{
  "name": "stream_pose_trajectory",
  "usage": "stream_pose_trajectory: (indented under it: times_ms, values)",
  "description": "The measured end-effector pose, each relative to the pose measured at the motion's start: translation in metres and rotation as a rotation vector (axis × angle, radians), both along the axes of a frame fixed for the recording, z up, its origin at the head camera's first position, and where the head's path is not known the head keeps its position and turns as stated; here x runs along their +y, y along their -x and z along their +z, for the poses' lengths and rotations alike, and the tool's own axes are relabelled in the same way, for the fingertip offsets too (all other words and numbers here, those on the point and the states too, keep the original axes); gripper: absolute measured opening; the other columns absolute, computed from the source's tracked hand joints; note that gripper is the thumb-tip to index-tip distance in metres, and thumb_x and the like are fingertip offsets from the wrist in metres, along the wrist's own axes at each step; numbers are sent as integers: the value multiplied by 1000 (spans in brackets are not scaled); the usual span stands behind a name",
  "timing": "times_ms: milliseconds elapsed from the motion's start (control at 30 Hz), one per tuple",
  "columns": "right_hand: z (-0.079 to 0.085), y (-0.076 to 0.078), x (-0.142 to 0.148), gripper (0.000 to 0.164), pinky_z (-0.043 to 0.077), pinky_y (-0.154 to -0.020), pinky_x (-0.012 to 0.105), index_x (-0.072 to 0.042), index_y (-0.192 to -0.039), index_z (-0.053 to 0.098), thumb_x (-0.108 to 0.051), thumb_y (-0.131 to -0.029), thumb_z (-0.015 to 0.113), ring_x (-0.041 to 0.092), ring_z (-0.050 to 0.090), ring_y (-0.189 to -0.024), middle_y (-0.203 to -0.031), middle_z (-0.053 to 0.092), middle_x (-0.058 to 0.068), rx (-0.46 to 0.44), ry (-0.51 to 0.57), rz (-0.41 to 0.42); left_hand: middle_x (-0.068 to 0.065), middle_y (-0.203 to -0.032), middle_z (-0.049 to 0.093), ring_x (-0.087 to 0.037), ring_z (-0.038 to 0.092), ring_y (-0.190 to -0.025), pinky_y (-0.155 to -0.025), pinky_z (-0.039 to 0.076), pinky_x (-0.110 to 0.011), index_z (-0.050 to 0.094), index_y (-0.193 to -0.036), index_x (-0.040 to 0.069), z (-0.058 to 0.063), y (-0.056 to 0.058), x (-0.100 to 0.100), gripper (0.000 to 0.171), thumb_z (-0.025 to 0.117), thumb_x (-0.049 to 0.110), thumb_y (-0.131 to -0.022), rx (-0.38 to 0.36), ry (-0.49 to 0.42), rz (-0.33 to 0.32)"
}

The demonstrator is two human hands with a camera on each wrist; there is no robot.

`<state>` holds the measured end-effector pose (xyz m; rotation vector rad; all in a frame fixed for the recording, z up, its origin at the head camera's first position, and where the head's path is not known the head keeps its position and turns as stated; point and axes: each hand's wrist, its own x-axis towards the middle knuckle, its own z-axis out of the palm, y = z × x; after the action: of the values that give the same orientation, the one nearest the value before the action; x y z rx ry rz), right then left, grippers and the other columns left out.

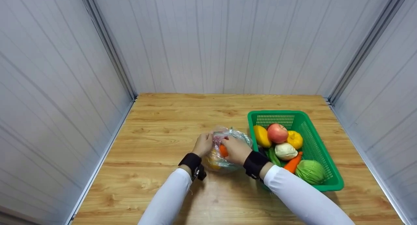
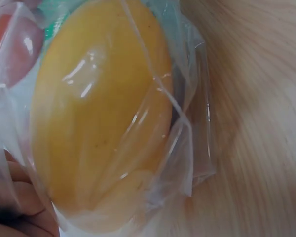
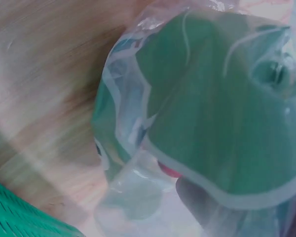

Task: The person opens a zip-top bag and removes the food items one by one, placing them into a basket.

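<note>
A clear plastic bag [image 1: 217, 163] with green print lies in front of me, bunched between both hands. Through its film shows a large yellow oval fruit, like a mango [image 2: 103, 113]. My left hand [image 1: 203, 144] pinches the bag's left edge; its curled fingers [image 2: 19, 202] show beside the yellow fruit. Over the bag's middle, my right hand [image 1: 237, 150] holds an orange-red rounded fruit [image 1: 223, 150], its fingertips across the fruit. Film partly covers this fruit in the left wrist view. The right wrist view shows the green-printed bag [image 3: 212, 108], which hides that hand.
Close on the right stands a green plastic basket [image 1: 325, 153]. It holds an apple [image 1: 277, 133], a yellow pumpkin [image 1: 294, 140], a cabbage [image 1: 310, 172], a carrot [image 1: 293, 163] and several other fruits and vegetables. Pale panel walls [image 1: 211, 42] border the wooden table [image 1: 156, 120].
</note>
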<state>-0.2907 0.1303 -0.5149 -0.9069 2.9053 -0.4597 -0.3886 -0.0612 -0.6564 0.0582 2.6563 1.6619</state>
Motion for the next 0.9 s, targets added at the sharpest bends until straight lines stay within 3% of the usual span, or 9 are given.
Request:
stream_pose_trajectory:
  times_ms: [133, 400, 533, 567, 667, 767, 800, 900]
  values:
    - [10, -5, -1, 53, 59, -103, 55, 0, -133, 67, -8, -86, 91, 43, 71, -114, -130, 69, 27, 9, 16, 11, -2, -74, 59, -19, 60, -73, -70, 52, -33, 56, -69, 19, -4, 3, -1, 49, 45, 35, -114, 13, 19, 2]
    - [38, -4, 8, 61, 62, -96, 52, -2, -139, 66, -15, -85, 93, 39, 70, -110, -129, 66, 24, -13, 140, -33, 3, -66, 49, -18, 52, -65, -61, 44, -30, 52, -66, 21, -14, 12, -8, 49, 43, 34, -113, -20, 19, 8]
    - [50, 4, 20, 63, 62, -93, 52, 1, -140, 64, -17, -86, 92, 39, 71, -107, -129, 67, 25, -7, 204, -71, 4, -65, 52, -17, 53, -63, -59, 45, -30, 52, -65, 22, -7, 7, -6, 49, 44, 35, -112, -9, 21, 15]
    - [53, 6, 24, 63, 62, -93, 52, 1, -140, 63, -18, -86, 91, 39, 71, -107, -129, 68, 25, -9, 216, -86, 2, -65, 54, -19, 54, -64, -60, 46, -32, 53, -66, 20, 3, -3, -5, 49, 45, 34, -112, 13, 33, 13]
    - [59, 12, 38, 60, 62, -89, 51, 2, -135, 61, -19, -87, 90, 38, 70, -105, -127, 68, 26, -3, 252, -123, 1, -65, 56, -20, 55, -64, -60, 48, -32, 54, -65, 19, 9, -7, -3, 50, 44, 32, -112, 15, 44, 17]
    - [63, 18, 57, 57, 62, -84, 49, 1, -131, 58, -20, -88, 89, 36, 69, -101, -123, 67, 24, -2, 280, -162, 2, -65, 55, -20, 53, -62, -59, 46, -32, 54, -66, 19, 0, 0, -5, 50, 43, 34, -113, -17, 33, 5]
    - [64, 21, 64, 57, 61, -84, 49, 1, -131, 57, -20, -88, 88, 36, 69, -100, -123, 66, 24, -1, 291, -173, 4, -64, 54, -18, 52, -61, -58, 45, -30, 53, -66, 21, -10, 10, -6, 51, 42, 36, -113, -38, 26, 3]
    - [63, 27, 85, 56, 60, -84, 50, 0, -132, 56, -23, -91, 87, 37, 68, -100, -123, 65, 24, -7, 312, -216, 4, -65, 52, -17, 52, -61, -58, 44, -30, 53, -67, 21, -15, 14, -7, 51, 43, 38, -114, -51, 27, 2]
